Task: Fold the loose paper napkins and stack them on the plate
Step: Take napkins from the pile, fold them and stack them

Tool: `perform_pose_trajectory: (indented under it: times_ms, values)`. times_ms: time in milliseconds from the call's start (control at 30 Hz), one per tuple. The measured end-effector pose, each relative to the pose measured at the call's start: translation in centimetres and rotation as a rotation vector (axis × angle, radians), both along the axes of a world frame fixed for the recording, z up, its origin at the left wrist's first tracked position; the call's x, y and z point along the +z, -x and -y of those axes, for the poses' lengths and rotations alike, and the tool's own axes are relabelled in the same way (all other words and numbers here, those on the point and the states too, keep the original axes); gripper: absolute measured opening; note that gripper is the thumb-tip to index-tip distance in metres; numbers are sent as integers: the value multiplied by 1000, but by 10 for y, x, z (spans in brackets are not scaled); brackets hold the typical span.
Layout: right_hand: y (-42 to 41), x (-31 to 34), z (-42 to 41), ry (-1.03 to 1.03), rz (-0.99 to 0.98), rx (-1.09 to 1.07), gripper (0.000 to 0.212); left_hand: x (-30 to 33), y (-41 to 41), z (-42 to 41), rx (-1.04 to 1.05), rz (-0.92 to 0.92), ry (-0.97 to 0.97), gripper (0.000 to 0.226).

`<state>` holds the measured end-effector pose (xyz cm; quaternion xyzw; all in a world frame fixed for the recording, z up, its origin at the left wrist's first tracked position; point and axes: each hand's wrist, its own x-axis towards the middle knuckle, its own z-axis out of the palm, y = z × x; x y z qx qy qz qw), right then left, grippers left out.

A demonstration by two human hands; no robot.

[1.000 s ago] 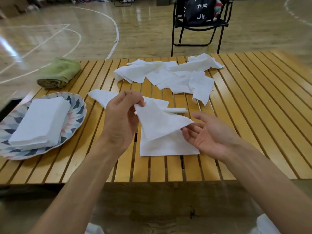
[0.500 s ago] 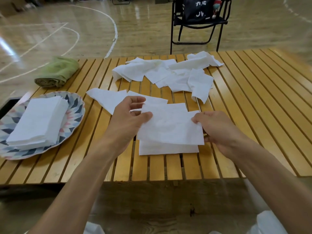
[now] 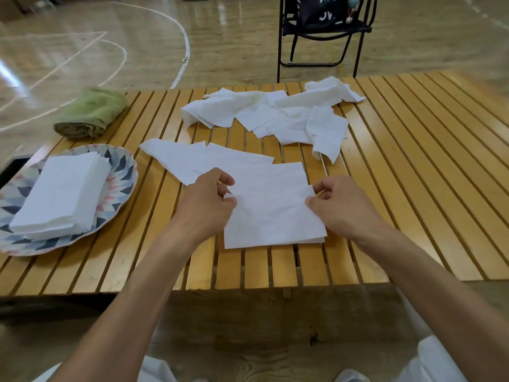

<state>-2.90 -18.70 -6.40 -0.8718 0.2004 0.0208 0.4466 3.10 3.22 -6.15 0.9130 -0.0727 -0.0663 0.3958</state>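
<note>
A white paper napkin (image 3: 271, 205) lies spread flat on the slatted wooden table (image 3: 413, 188) in front of me. My left hand (image 3: 208, 202) pinches its left edge and my right hand (image 3: 340, 204) pinches its right edge. Another napkin edge shows beneath it at the bottom. To the left, a patterned plate (image 3: 121, 172) carries a stack of folded napkins (image 3: 62, 194). A loose napkin (image 3: 187, 161) lies just behind my left hand. Farther back sits a heap of several crumpled napkins (image 3: 275, 114).
A rolled green cloth (image 3: 91, 113) rests at the table's back left corner. A black folding chair (image 3: 322, 31) with a dark bag stands on the gym floor beyond the table. Bare slats stretch to the right of my right hand.
One second ago my left hand held the napkin up in the air with my right palm open below. Now both hands pinch its side edges and it is spread flat on the table.
</note>
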Motion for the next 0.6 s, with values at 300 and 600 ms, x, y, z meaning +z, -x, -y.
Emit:
perform_pose_trajectory:
  times_ms: [300, 600]
  values:
    - [0, -7, 2, 191, 36, 17, 18, -5, 0, 5, -11, 39, -55, 31]
    - [6, -6, -3, 403, 173, 191, 26, -4, 9, 12, -216, 156, -232, 18]
